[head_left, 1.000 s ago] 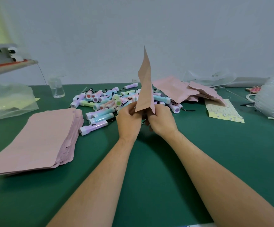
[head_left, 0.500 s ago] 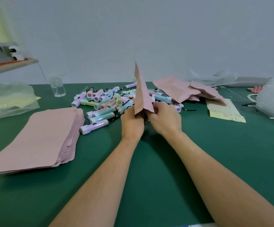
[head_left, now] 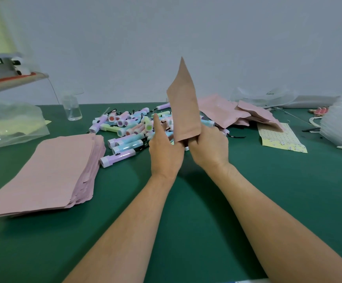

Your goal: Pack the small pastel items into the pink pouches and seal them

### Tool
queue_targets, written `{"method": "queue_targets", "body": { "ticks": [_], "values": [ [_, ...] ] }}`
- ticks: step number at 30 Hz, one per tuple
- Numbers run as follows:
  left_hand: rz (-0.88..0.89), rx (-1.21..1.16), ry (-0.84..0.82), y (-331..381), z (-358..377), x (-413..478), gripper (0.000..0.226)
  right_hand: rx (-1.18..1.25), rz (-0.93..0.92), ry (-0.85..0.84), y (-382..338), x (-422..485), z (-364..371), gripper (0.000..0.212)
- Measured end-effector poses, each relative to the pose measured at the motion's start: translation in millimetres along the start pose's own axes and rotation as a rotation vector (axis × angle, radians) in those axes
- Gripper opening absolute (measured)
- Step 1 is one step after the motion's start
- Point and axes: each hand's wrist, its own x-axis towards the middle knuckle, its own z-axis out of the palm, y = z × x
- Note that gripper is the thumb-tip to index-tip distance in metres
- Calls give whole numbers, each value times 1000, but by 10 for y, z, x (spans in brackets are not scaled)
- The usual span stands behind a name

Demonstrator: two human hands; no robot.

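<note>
Right now the right hand (head_left: 209,148) is holding a pink pouch (head_left: 183,107) upright above the middle of the green surface (head_left: 186,211). Its grip is curling round the pouch's lower end, and the pouch is rising to a pointed corner against the pale wall. The left hand (head_left: 164,152) is sitting just beside it, its back turned to the camera and its edge touching the pouch's lower left side. Its thumb is sticking straight up, clear of the pouch, while the fingers are lying hidden, so I cannot tell whether this grip is closing on the pouch or only resting against it. Behind both hands the pastel items (head_left: 129,127) are lying in a loose heap: small tubes in lilac, blue, pink and green with black cords. To the left a stack of flat pink pouches (head_left: 49,170) is resting on the surface. To the right a rumpled pile of pink pouches (head_left: 227,111) is lying partly over a yellow dotted sheet (head_left: 280,137). A clear bottle (head_left: 73,108) is standing left of the heap, near a clear plastic bag (head_left: 8,123).
</note>
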Motion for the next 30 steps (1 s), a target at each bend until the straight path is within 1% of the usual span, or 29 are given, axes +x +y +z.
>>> {"method": "queue_targets", "body": {
  "ticks": [1,3,6,8,11,13,16,19,22,26,28,30],
  "values": [
    [51,87,23,1,-3,-9,90,-51,-27,-14,-20,3,14,26],
    [159,223,88,21,-16,-1,87,-102,-60,-27,-38,11,26,31],
    [346,302,144,72,-57,13,83,-198,-93,-69,-12,13,30,19],
    [427,322,131,102,-70,11,82,-232,-87,-98,-2,19,42,14],
    [403,286,127,111,-60,5,81,-128,4,-111,-5,44,48,11],
    [374,262,132,98,-54,3,82,-133,23,-110,-15,42,38,12],
    [356,221,121,63,-49,13,83,-172,-7,-85,-24,34,33,13],
    [346,271,113,20,-35,46,84,-203,-53,-73,-29,29,13,17],
    [358,290,117,-5,-25,67,78,-191,-82,-77,-40,16,-13,14],
    [341,244,125,1,-44,60,75,-158,-105,-60,-58,15,0,6],
    [301,178,165,-9,-70,65,72,-179,-91,-53,-25,35,4,9],
    [221,109,211,-25,-90,81,75,-162,-66,-36,36,50,-1,10]
  ]
}}
